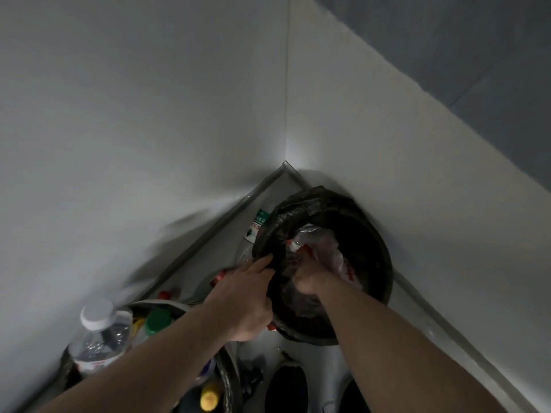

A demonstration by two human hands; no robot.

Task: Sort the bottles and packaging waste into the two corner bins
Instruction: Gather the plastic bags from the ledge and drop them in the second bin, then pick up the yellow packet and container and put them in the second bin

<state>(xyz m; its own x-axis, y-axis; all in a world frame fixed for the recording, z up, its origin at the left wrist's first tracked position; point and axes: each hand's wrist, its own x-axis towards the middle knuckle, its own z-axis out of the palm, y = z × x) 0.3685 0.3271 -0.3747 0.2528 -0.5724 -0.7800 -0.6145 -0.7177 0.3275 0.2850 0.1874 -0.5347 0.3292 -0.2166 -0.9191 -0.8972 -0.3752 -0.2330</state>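
Gripping one black-lined bin [374, 234], left hand [250, 296] holds its rim; right hand [308, 278] clutches clear packaging [320, 238].

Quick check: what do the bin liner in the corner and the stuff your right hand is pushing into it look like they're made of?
Bin liner: thin black plastic film, glossy, wrinkled over the rim. Packaging under the right hand: likely clear crinkled plastic, shiny, with red print.

1. Two white walls [134, 114] meet in a vertical corner seam [286, 84].
2. Grey baseboard [208, 231] runs along the foot of both walls, meeting in the corner.
3. Pale floor [256, 353], dimly lit.
4. Upper right: darker grey-blue surface [492, 55] above the right wall's edge.
5. Dark shoes [286, 389] at bottom centre, blurred.
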